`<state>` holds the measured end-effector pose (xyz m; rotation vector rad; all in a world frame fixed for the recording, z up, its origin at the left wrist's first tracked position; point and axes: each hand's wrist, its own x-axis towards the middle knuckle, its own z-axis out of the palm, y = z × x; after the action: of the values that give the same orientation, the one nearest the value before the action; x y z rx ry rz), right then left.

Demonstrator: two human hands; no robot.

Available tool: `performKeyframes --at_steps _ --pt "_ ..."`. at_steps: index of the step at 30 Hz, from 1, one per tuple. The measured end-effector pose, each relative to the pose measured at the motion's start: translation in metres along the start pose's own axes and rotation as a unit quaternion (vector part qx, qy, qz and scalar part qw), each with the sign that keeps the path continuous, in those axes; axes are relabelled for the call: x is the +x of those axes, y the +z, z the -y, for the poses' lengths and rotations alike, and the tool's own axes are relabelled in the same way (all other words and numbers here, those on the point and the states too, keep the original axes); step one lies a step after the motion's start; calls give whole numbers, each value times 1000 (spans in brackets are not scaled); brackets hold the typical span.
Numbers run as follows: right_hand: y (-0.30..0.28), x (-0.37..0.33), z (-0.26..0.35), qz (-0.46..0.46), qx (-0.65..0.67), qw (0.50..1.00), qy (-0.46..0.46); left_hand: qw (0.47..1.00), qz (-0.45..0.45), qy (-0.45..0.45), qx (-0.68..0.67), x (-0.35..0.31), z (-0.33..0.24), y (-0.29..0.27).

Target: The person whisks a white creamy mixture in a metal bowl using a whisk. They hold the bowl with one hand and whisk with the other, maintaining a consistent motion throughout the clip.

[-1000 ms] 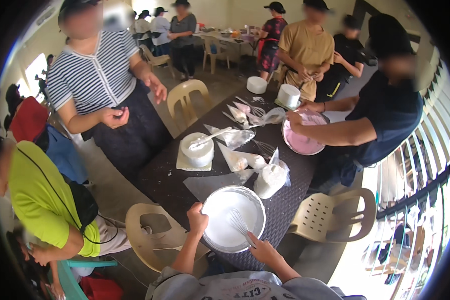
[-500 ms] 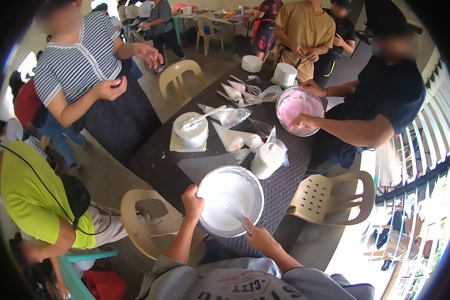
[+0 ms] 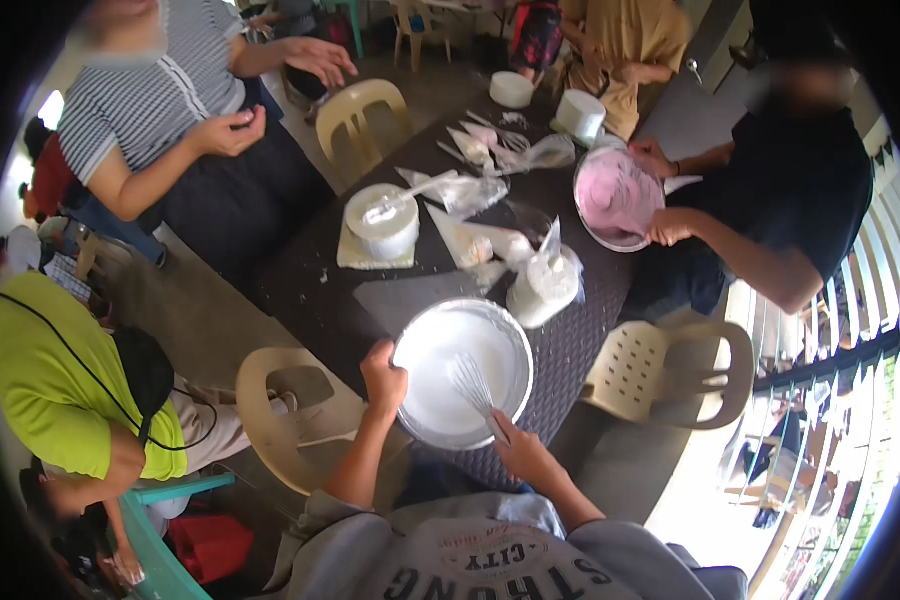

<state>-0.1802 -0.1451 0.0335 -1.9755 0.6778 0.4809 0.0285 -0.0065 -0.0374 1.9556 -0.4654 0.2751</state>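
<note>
Right grip (image 3: 523,452) is closed around the handle of a wire whisk (image 3: 473,386), a bit below frame center, with that forearm slanting up and leftward from the bottom edge. Left grip (image 3: 382,378) is a tight fist on the left rim of the metal bowl (image 3: 440,438), forearm angling up and to the right, elbow bent. Can't really see where the left fingertips end up. Whisk wires point up-left into the white cream (image 3: 425,360). Bowl's over the near end of the dark tabletop (image 3: 575,365); can't tell if it's resting there. Farther up: a frosted white tub (image 3: 545,290) and some piping bags (image 3: 475,243).
</note>
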Motion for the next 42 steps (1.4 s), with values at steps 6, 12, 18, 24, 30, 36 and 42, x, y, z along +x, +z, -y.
performKeyframes --at_steps 6,12,18,24,30,36,42 --pt "-2 9 -14 -5 -49 999 -11 998 45 -36 1 9 -16 -2" --pt "-13 21 -14 -30 -102 994 -33 998 31 -27 -40 10 -20 -5" --pt "-12 21 -15 -66 -4 997 -33 999 35 19 18 15 -22 -1" --pt "-3 -5 20 -72 48 995 -58 999 21 -19 -32 16 -23 3" --pt "18 0 -14 10 -24 998 -57 999 16 4 -32 14 -18 0" --pt "-18 -7 -14 31 -197 980 -16 996 70 -54 -1 23 -13 2" --pt "-14 43 9 -44 -129 989 -48 995 65 -72 -25 24 -36 10"
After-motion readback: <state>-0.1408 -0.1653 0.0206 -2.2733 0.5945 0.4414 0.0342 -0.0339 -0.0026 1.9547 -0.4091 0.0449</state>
